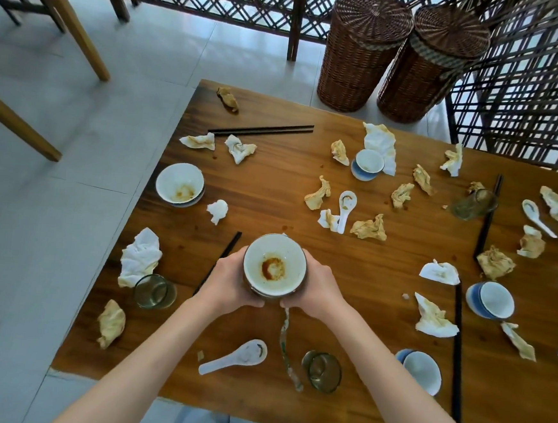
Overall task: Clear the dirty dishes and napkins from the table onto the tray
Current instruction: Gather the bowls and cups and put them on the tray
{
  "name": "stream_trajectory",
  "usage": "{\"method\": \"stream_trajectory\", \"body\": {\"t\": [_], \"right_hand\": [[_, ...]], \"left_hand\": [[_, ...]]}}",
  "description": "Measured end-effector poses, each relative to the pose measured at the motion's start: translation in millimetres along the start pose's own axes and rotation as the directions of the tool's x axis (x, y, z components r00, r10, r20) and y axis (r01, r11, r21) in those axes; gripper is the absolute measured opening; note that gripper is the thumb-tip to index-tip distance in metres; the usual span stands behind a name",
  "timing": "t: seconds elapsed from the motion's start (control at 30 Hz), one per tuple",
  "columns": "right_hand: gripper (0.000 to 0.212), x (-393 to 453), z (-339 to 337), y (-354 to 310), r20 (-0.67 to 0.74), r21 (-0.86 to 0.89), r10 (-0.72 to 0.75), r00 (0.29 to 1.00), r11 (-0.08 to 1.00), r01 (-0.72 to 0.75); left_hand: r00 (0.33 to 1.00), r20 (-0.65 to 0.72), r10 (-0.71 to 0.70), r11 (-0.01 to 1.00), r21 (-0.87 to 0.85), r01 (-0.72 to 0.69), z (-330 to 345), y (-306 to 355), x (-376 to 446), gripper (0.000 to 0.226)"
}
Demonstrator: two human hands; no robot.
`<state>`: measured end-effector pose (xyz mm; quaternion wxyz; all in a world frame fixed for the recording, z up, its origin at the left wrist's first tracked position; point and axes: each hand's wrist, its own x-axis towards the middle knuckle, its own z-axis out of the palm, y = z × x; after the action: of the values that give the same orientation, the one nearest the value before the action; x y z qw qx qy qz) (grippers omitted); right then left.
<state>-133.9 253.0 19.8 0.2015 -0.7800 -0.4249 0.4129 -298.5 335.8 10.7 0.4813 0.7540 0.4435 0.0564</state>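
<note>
Soiled bowl, sauce ring at its bottom, held above the near half of the bench, clasped between left hand and right hand; fingers of both curled round its outer wall, thumbs meeting below the near rim. Seemingly seated on or in a darker vessel underneath, mostly hidden. Glazed ceramic by the look: stiff, moderately heavy, brittle, probably slick where greasy; best taken by the wall from two opposite sides, as here, not by the rim alone. Crumpled napkins scattered across the bench: light, soft, easily pinched anywhere. Spoon near the near edge, glass tumbler just beside it, chopsticks toward the far left corner; glasses fragile and smooth. Tray not in view. No brands, labels or legible writing visible.
</note>
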Motion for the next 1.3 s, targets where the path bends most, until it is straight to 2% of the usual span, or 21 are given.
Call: {"method": "stream_trajectory", "body": {"t": [0.3,0.43,0.67,0.93,1.3], "right_hand": [[0.094,43,-31,-86,-0.018,-0.039,-0.12,0.993,0.992,0.119],[0.091,67,-19,-122,-0.021,-0.023,-0.128,0.992,0.992,0.127],[0.088,106,15,-166,-0.026,0.005,-0.083,0.996,0.997,0.083],[0.084,142,43,-186,-0.069,-0.045,-0.036,0.997,0.998,0.033],[0.086,155,64,-182,-0.033,-0.027,-0.005,0.999,1.0,0.004]], "left_hand": [[0.996,-0.072,0.061,0.994,0.097,-0.054,-93,27,31,0.09],[0.994,-0.099,0.045,0.991,0.132,-0.031,-133,15,45,0.084],[0.993,-0.092,0.078,0.982,0.181,-0.06,-184,-21,73,0.087],[0.996,-0.067,0.064,0.98,0.191,-0.05,-209,-55,108,0.089],[0.998,-0.049,0.038,0.99,0.14,-0.031,-209,-88,115,0.084]]}}
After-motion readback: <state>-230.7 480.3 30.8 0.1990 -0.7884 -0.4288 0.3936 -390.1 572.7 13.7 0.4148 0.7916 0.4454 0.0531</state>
